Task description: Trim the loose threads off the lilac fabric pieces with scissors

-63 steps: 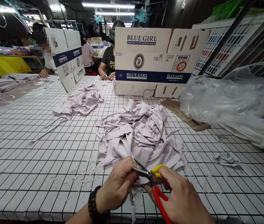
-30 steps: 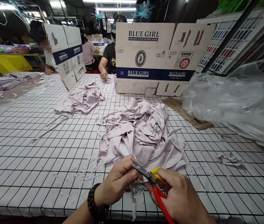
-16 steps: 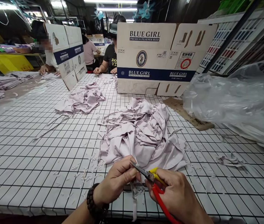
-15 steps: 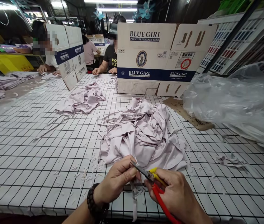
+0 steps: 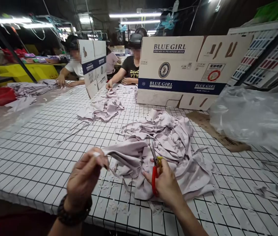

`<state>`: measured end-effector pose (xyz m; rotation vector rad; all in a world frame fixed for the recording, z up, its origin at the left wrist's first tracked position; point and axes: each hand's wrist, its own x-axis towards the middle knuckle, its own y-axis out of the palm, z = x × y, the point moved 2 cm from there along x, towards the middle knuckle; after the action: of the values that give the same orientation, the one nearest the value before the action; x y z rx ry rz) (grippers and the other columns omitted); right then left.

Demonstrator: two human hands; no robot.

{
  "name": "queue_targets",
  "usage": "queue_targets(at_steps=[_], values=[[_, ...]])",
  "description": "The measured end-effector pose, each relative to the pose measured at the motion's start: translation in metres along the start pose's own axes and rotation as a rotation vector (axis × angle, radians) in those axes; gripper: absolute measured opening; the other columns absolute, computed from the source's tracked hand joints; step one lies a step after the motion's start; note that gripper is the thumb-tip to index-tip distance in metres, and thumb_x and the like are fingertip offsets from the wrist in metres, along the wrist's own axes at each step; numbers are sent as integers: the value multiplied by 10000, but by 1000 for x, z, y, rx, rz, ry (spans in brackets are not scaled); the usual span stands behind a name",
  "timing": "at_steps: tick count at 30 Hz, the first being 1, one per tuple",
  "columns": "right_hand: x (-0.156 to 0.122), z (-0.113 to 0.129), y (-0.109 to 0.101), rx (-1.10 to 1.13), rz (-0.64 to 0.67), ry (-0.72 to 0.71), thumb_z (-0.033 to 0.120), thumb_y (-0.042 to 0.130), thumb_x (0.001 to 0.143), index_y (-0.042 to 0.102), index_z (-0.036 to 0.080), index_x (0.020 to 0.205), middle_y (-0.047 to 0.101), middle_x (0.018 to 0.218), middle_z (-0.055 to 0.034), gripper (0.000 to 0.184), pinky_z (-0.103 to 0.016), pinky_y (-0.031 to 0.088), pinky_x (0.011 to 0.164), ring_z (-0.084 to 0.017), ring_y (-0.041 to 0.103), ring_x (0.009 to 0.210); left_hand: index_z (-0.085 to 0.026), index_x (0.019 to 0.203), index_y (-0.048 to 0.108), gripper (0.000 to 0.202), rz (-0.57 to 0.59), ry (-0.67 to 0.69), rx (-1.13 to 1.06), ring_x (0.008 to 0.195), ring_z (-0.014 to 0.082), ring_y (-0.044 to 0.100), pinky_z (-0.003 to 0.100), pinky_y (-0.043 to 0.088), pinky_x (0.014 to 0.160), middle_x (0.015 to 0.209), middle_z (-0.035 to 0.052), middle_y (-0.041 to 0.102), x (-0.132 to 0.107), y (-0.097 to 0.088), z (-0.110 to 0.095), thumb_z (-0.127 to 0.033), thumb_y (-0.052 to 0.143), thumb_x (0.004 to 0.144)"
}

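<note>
My left hand (image 5: pixel 85 178) is pinched shut on the corner of a pale lilac fabric piece (image 5: pixel 126 152), lifting it off the table towards the left. My right hand (image 5: pixel 166 183) is closed round small thread snips (image 5: pixel 154 165) with a red and yellow handle, blades pointing up beside the lifted cloth. Just beyond both hands lies a heap of the same lilac fabric pieces (image 5: pixel 175 141) on the white grid-patterned table (image 5: pixel 38 157). A dark bead bracelet (image 5: pixel 73 213) is on my left wrist.
A second lilac fabric pile (image 5: pixel 104 109) lies farther back left. Blue Girl cardboard boxes (image 5: pixel 185 72) (image 5: pixel 93 65) stand as dividers; two people work behind them. A clear plastic bag (image 5: pixel 254 114) fills the right side. Small cloth clippings litter the table near its front edge.
My left hand pulled a fabric piece up and out to the left, away from the snips. My right hand turned the snips upright. The view shifted left.
</note>
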<state>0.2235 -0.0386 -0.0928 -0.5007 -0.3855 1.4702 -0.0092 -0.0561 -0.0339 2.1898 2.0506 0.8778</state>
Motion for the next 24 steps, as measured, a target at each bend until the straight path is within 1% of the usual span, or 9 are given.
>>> queue_targets(at_steps=[3, 5, 9, 12, 14, 16, 18, 22, 24], values=[[12, 16, 17, -62, 28, -43, 374, 683, 672, 409, 254, 852, 602, 815, -12, 349, -327, 459, 619, -204, 573, 662, -168, 749, 670, 178, -127, 43, 35, 726, 151, 554, 248, 489, 678, 776, 26, 525, -2, -29, -26, -224, 572, 887], [18, 24, 28, -73, 123, -71, 324, 669, 674, 428, 254, 838, 621, 840, -10, 300, -310, 458, 611, -197, 583, 668, -165, 735, 669, 179, -161, 15, 95, 725, 158, 559, 258, 492, 680, 782, 34, 547, -4, -44, -31, -232, 581, 876], [21, 30, 45, -89, 240, -118, 256, 622, 698, 447, 248, 787, 633, 818, -5, 197, -294, 450, 628, -193, 596, 694, -147, 689, 672, 190, -247, -109, 222, 731, 174, 568, 278, 484, 701, 777, 54, 593, 2, -72, -22, -262, 620, 831], [17, 28, 55, -124, 298, -165, 231, 663, 660, 477, 238, 799, 630, 794, -1, 233, -293, 443, 636, -197, 594, 697, -131, 662, 659, 189, -304, -203, 254, 718, 179, 567, 293, 481, 708, 747, 58, 609, 9, -92, -11, -268, 643, 793], [13, 27, 61, -153, 344, -235, 197, 683, 630, 511, 228, 816, 637, 796, -8, 255, -304, 438, 663, -207, 595, 717, -129, 649, 643, 195, -319, -217, 234, 712, 182, 567, 308, 479, 712, 750, 58, 611, 11, -102, -9, -261, 622, 792], [9, 27, 65, -174, 376, -294, 178, 639, 666, 531, 223, 809, 640, 779, -13, 185, -311, 429, 670, -211, 594, 719, -138, 605, 609, 215, -328, -190, 207, 711, 188, 561, 312, 472, 706, 735, 56, 597, 11, -105, -14, -237, 592, 795], [9, 27, 63, -152, 366, -286, 214, 572, 744, 532, 229, 808, 628, 721, 0, 77, -293, 422, 619, -197, 587, 661, -157, 545, 554, 243, -311, -149, 172, 687, 189, 533, 310, 458, 676, 682, 54, 569, 7, -103, -23, -217, 569, 779], [26, 27, 44, -89, 101, -180, 331, 507, 810, 475, 242, 853, 573, 660, 21, 104, -269, 375, 522, -184, 549, 566, -191, 487, 474, 274, -125, -125, 76, 574, 181, 432, 305, 392, 567, 522, 36, 459, -6, -88, -43, -264, 552, 739], [40, 30, 39, -94, 42, -185, 319, 509, 790, 443, 245, 841, 548, 661, 24, 111, -272, 356, 532, -185, 531, 573, -192, 493, 478, 275, -66, -131, 60, 545, 178, 403, 304, 366, 539, 488, 27, 412, -11, -82, -48, -295, 540, 741]])
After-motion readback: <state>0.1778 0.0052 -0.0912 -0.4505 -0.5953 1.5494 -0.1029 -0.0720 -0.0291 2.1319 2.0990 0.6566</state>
